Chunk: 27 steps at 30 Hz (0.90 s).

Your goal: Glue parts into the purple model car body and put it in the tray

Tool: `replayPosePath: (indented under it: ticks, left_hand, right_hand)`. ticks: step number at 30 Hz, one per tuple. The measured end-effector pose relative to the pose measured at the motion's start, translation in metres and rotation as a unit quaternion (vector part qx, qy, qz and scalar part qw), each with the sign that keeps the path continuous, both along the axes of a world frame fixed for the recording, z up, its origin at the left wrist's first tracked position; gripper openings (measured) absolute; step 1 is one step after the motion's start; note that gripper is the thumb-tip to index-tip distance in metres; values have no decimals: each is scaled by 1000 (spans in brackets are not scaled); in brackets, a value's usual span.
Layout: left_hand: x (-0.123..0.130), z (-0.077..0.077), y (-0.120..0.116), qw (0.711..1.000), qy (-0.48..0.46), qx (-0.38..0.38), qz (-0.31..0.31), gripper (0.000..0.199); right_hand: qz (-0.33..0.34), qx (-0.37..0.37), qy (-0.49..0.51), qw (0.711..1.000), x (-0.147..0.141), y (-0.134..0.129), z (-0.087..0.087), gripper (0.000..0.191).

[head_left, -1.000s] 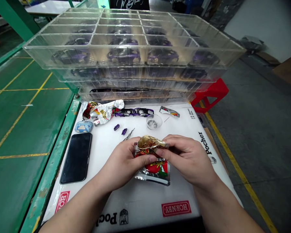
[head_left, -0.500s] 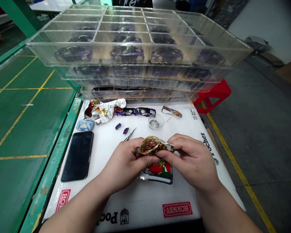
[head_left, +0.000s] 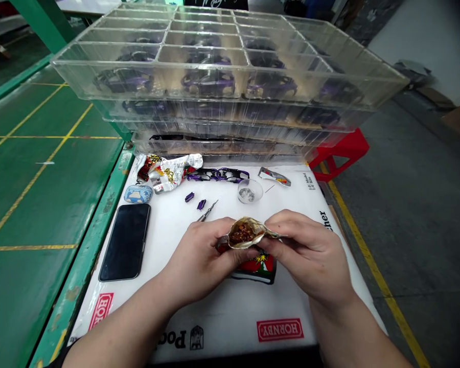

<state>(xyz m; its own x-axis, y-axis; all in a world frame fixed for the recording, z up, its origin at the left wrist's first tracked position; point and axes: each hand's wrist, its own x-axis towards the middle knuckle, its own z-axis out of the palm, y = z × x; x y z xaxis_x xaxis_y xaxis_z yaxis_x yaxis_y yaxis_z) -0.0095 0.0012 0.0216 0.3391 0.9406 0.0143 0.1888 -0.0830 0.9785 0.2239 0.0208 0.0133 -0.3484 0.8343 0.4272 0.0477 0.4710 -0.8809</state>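
Observation:
Both hands grip a small foil food pouch (head_left: 258, 263) with a red, green and black front, held above the white work surface. Its mouth gapes toward the camera, showing reddish-brown food (head_left: 242, 233) inside. My left hand (head_left: 203, 258) pinches the pouch's left edge, thumb across the front. On the opposite edge my right hand (head_left: 310, 250) is closed, with its thumb just under the opening. Beyond my left hand lies a thin metal tool (head_left: 207, 211), near two small purple parts (head_left: 195, 201). A clear round cup (head_left: 250, 191) with small bits inside stands past the pouch.
Stacked clear compartment trays (head_left: 203, 76) with purple car bodies rise at the back. A phone (head_left: 125, 243), a blue patterned case (head_left: 138, 193) and crumpled foil packaging (head_left: 168, 171) lie left. Purple-black frames (head_left: 218, 175) and a torn wrapper piece (head_left: 275, 177) lie near the trays.
The pouch's mouth has opened wider and tipped more toward the camera, showing more of the food. Both hands keep hold of it. The whole view has shifted slightly.

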Motion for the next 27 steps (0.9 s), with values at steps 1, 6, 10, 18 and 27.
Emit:
replayPosePath:
  ticks: [1, 6, 10, 18, 27]
  left_hand:
    - [0, 0, 0, 1000, -2, 8, -7, 10]
    - [-1, 2, -2, 997, 2, 72, -26, 9]
    - [-1, 2, -2, 995, 14, 99, -28, 5]
    - [1, 3, -2, 994, 12, 97, -42, 6]
    - [3, 3, -3, 992, -79, -55, -78, 17]
  right_hand:
    - [-1, -1, -1, 1000, 0, 0, 1, 24]
    - [31, -8, 17, 999, 2, 1, 5, 27]
    - [41, 0, 7, 999, 5, 1, 6, 29]
    - [28, -65, 56, 996, -1, 0, 5, 17]
    - [31, -99, 89, 991, 3, -2, 0, 7]
